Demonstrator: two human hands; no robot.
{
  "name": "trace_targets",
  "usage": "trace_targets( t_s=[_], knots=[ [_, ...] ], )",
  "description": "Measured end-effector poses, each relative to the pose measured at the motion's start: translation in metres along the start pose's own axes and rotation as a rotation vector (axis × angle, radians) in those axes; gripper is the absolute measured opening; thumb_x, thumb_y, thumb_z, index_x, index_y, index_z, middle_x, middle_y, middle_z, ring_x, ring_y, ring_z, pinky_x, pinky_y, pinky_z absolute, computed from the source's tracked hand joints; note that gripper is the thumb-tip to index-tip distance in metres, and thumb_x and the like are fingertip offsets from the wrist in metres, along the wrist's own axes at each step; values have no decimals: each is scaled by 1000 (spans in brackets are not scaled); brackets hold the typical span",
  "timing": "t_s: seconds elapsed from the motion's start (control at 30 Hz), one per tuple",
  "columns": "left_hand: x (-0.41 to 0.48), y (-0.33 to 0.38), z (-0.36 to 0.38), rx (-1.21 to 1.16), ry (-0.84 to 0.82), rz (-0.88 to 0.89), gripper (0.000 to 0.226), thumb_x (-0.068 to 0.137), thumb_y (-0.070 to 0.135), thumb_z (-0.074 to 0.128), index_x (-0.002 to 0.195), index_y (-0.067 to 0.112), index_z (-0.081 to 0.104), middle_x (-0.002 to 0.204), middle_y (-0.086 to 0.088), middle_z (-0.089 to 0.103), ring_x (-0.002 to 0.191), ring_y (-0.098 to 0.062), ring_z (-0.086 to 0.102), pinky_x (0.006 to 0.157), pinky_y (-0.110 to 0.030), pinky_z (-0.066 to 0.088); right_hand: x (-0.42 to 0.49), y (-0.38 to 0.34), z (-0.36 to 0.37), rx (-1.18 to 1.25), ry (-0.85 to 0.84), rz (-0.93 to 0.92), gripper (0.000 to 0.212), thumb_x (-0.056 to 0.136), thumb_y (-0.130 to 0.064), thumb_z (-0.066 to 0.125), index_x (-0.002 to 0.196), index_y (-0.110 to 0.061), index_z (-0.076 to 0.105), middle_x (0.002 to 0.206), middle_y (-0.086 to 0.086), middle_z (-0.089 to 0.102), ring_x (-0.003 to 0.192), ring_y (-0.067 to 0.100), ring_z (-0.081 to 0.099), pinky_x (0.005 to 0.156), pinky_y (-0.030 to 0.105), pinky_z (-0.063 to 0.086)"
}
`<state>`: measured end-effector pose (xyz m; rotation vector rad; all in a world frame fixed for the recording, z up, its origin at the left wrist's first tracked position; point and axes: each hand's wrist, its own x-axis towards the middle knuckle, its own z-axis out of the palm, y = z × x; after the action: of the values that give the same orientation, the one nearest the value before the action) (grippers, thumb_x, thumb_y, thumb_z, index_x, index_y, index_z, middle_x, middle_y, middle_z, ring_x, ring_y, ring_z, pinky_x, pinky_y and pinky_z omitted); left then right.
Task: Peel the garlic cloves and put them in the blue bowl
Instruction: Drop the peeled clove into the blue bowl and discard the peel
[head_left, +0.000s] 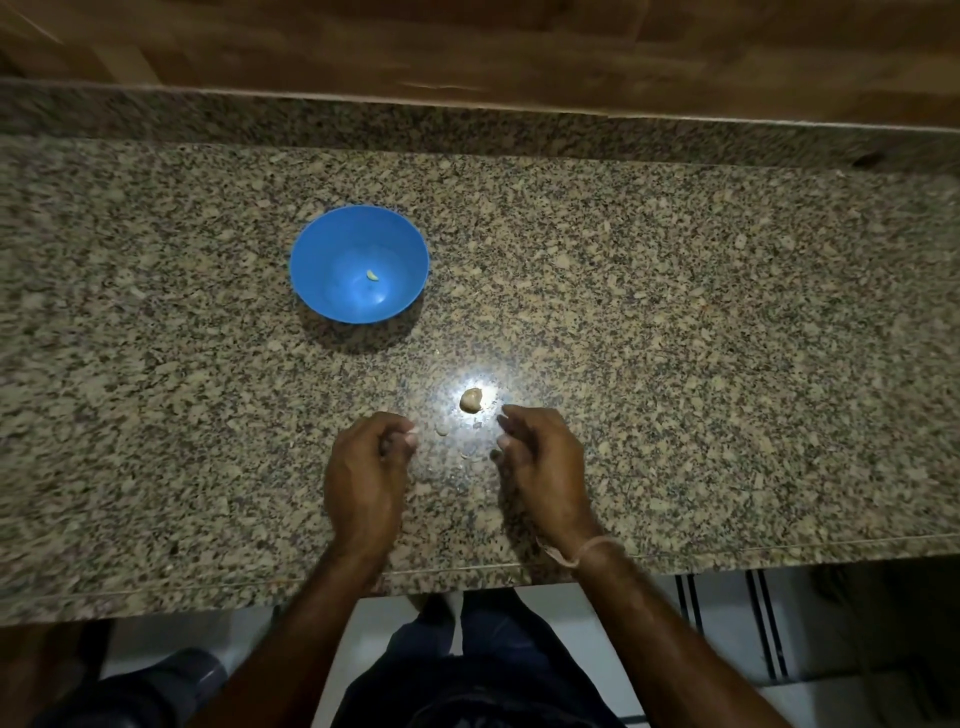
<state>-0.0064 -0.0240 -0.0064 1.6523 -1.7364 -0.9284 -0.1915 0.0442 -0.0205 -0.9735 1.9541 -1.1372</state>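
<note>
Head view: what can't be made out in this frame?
Head view throughout.
left hand: curled fingers hide whether it holds anything.
garlic clove: glare hides whether skin remains.
specks on the counter: too small to tell peel from garlic.
piece in the blue bowl: too small.

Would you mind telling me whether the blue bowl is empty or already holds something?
Not empty: the blue bowl stands upright, and one small pale garlic clove lies on its floor.
</note>
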Motion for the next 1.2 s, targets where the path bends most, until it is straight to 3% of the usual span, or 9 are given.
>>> trace_targets(
  t_s=[0.1, 0.17, 0.43, 0.63, 0.8, 0.9, 0.97, 1.03, 1.2],
  knots=[
    [8, -21, -10, 17, 44, -31, 18, 94, 7, 71, 104, 22, 69, 102, 3, 64, 89, -17, 66, 74, -33, 55, 4, 8, -4, -360, -103, -81, 61, 92, -18, 78, 148, -11, 54, 130, 2, 50, 121, 22, 49, 101, 40, 51],
    [6, -27, -13, 27, 52, -7, 27, 93, 7, 74, 114, 20, 64, 113, 2, 54, 98, -20, 63, 79, -34, 54, 1, 6, 2, -474, -154, -155, 64, 90, -12, 80, 148, -12, 52, 130, 1, 46, 118, 21, 44, 97, 39, 51],
    [-36, -27, 6, 39, -128, 70, 32, 92, 11, 74, 118, 26, 60, 112, 12, 54, 103, -9, 59, 82, -41, 58, -24, -2, 36, -358, -169, -228, 35, 94, 4, 64, 127, -8, 69, 120, 9, 60, 107, 26, 59, 91, 39, 52],
    [-29, -22, 6, 25, -136, 74, 31, 93, 15, 75, 116, 29, 60, 112, 12, 56, 97, -8, 60, 77, -37, 56, -29, 11, 12, -457, -109, -69, 47, 90, -8, 77, 134, -9, 62, 130, 15, 54, 116, 33, 55, 97, 47, 50],
    [-32, -26, 1, -46, -90, 0, 28, 92, 20, 76, 115, 26, 63, 103, 10, 59, 86, -9, 60, 71, -30, 52, -19, -5, 55, -409, -137, -168, 45, 93, -1, 70, 136, -7, 60, 132, 15, 53, 118, 28, 51, 99, 43, 49],
    [-33, -31, -4, -85, -84, -29, 23, 93, 20, 76, 112, 25, 64, 98, 9, 60, 82, -7, 60, 69, -26, 50, -14, -13, 68, -405, -168, -254, 23, 100, -9, 64, 122, -16, 64, 124, 0, 53, 111, 16, 46, 86, 33, 48],
    [-32, -32, -5, -136, -84, -93, 19, 93, 21, 76, 108, 27, 66, 91, 9, 63, 80, -8, 63, 70, -30, 55, -18, -14, 65, -523, -149, -385, 7, 101, -13, 63, 105, -19, 66, 109, -5, 54, 101, 16, 47, 74, 34, 46],
    [-31, -32, -3, -189, -80, -190, 14, 94, 22, 75, 105, 26, 68, 87, 7, 67, 80, -10, 67, 72, -33, 58, -21, -11, 57, -563, -117, -444, 11, 104, -17, 62, 94, -18, 65, 99, -6, 55, 92, 17, 48, 69, 37, 43],
    [-27, -20, 7, -421, -103, -446, 5, 99, 26, 70, 102, 22, 71, 90, -3, 73, 84, -22, 70, 74, -36, 60, -16, -7, 47, -737, -126, -463, 11, 100, -12, 60, 94, -20, 56, 97, -2, 54, 90, 20, 46, 66, 41, 42]
  ],
)
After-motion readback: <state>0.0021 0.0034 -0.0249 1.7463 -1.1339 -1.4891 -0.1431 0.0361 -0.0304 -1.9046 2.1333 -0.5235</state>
